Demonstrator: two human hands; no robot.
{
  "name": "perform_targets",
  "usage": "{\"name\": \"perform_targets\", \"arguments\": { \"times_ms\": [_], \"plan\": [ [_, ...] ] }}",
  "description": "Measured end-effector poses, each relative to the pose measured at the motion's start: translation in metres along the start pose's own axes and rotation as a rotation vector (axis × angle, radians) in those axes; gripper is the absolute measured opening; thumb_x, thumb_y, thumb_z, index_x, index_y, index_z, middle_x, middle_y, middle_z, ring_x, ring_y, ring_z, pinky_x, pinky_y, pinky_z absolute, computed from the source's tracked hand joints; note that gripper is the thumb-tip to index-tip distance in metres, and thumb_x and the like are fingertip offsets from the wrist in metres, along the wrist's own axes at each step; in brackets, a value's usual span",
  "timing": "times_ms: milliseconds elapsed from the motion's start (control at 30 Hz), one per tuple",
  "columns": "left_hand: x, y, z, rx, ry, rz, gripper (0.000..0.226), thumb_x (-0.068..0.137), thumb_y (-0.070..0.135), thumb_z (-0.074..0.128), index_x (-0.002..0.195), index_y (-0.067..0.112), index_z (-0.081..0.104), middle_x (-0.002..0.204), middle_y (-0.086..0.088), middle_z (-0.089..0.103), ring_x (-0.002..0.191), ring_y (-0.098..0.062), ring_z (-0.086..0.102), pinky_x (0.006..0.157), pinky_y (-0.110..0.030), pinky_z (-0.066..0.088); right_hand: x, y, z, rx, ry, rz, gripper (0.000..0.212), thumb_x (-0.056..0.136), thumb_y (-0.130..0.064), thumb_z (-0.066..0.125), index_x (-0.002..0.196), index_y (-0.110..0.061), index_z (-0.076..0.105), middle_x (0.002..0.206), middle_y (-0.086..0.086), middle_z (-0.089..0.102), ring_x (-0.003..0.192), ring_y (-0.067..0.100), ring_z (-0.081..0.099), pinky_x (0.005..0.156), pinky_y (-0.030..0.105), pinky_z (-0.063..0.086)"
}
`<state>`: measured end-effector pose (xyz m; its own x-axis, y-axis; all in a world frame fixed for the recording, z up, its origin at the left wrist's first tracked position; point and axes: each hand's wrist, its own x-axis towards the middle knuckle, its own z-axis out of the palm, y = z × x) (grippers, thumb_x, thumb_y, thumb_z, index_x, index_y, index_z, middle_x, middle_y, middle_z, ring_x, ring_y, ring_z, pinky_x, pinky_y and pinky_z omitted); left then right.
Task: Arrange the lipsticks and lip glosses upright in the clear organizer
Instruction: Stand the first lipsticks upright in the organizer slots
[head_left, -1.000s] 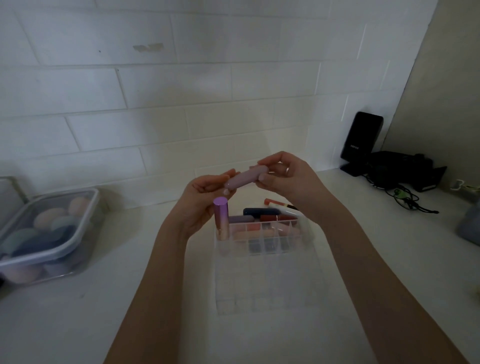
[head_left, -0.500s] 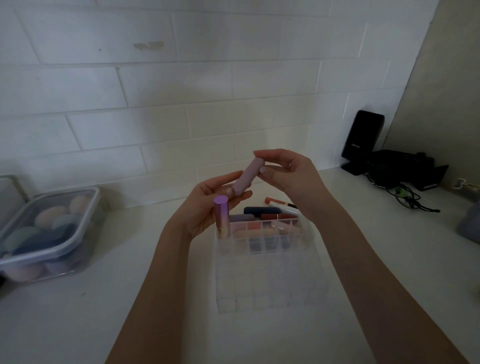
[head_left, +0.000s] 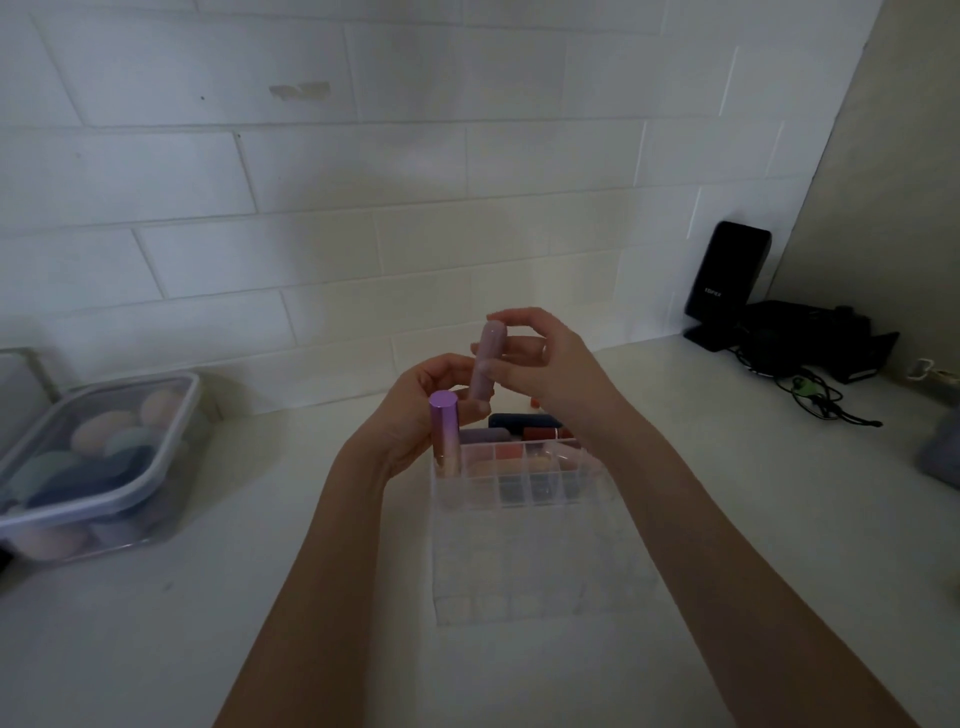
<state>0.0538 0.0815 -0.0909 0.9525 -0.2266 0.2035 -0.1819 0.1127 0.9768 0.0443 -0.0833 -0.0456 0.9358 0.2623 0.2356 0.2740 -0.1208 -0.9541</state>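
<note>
A pale mauve lipstick tube (head_left: 484, 358) stands almost upright in the air above the far edge of the clear gridded organizer (head_left: 524, 545). My left hand (head_left: 415, 415) holds its lower end. My right hand (head_left: 540, 358) pinches its upper half. A purple-capped lipstick (head_left: 444, 434) stands upright in the organizer's far left cell. Behind the organizer lie several other lipsticks and glosses (head_left: 524, 428) in dark blue, red and mauve, partly hidden by my hands.
A lidded plastic box (head_left: 98, 467) of makeup sponges sits at the left on the white counter. A black stand (head_left: 724, 286) with dark devices and cables (head_left: 810, 384) fills the back right corner. A tiled wall runs behind.
The mauve tube has been turned from lying level between my hands to nearly upright, and my right hand has shifted to its upper part.
</note>
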Motion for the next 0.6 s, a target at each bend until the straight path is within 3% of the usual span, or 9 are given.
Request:
{"name": "perform_targets", "arguments": {
  "times_ms": [100,167,233,300,400,500,600],
  "plan": [
    [-0.002,0.0,-0.002,-0.077,-0.016,-0.019,0.027,0.067,0.003,0.069,0.092,0.012,0.067,0.091,-0.007,0.067,0.083,-0.019,0.066,0.077,-0.027,0.056,0.0,-0.006,-0.005,-0.013,0.044,-0.028,0.029,0.086,-0.01,0.067,0.113,-0.012,0.056,0.106,0.003,0.071,0.082,0.004,0.071,0.064,0.013,0.055],
    [-0.004,0.0,-0.005,-0.168,0.039,-0.013,0.023,0.07,0.007,0.065,0.093,0.011,0.066,0.092,-0.006,0.068,0.085,-0.02,0.067,0.079,-0.029,0.056,-0.005,-0.018,-0.014,-0.126,-0.015,-0.051,0.025,0.089,-0.02,0.064,0.114,-0.017,0.06,0.107,0.003,0.07,0.082,0.012,0.071,0.072,0.024,0.058],
    [-0.007,0.0,-0.007,-0.208,0.115,0.002,0.018,0.075,0.008,0.063,0.093,0.01,0.067,0.089,-0.004,0.069,0.085,-0.02,0.066,0.079,-0.031,0.056,-0.013,-0.035,-0.025,-0.357,-0.16,-0.049,0.025,0.089,-0.034,0.063,0.113,-0.028,0.066,0.105,-0.009,0.069,0.081,0.011,0.069,0.071,0.024,0.058],
    [-0.009,-0.001,-0.007,-0.149,0.205,0.014,0.014,0.081,0.001,0.063,0.089,0.012,0.068,0.084,-0.003,0.07,0.082,-0.021,0.064,0.079,-0.035,0.056,-0.022,-0.049,-0.032,-0.531,-0.286,-0.049,0.022,0.084,-0.037,0.067,0.106,-0.033,0.07,0.098,-0.018,0.066,0.083,0.01,0.066,0.072,0.022,0.055],
    [-0.014,-0.003,-0.008,0.054,0.32,0.039,0.023,0.078,-0.006,0.064,0.084,0.017,0.069,0.082,-0.003,0.068,0.078,-0.019,0.062,0.079,-0.04,0.054,-0.03,-0.058,-0.028,-0.633,-0.391,-0.045,0.022,0.077,-0.027,0.076,0.098,-0.029,0.069,0.087,-0.01,0.066,0.078,0.006,0.062,0.066,0.012,0.047],
    [-0.021,-0.003,-0.009,0.222,0.362,0.102,0.028,0.076,-0.01,0.065,0.083,0.017,0.067,0.084,-0.001,0.067,0.072,-0.009,0.063,0.069,-0.025,0.052,-0.033,-0.055,-0.011,-0.686,-0.403,-0.037,0.025,0.07,-0.017,0.078,0.086,-0.023,0.06,0.084,-0.006,0.066,0.07,0.011,0.062,0.054,0.02,0.05],
    [-0.024,0.0,-0.003,0.462,0.299,0.132,0.028,0.074,-0.016,0.06,0.079,0.012,0.064,0.071,0.009,0.065,0.059,0.007,0.058,0.057,-0.009,0.044,-0.032,-0.049,0.006,-0.786,-0.415,-0.052,0.029,0.064,-0.015,0.081,0.076,-0.022,0.056,0.082,-0.006,0.06,0.07,0.012,0.057,0.061,0.032,0.051]
  ]
}}
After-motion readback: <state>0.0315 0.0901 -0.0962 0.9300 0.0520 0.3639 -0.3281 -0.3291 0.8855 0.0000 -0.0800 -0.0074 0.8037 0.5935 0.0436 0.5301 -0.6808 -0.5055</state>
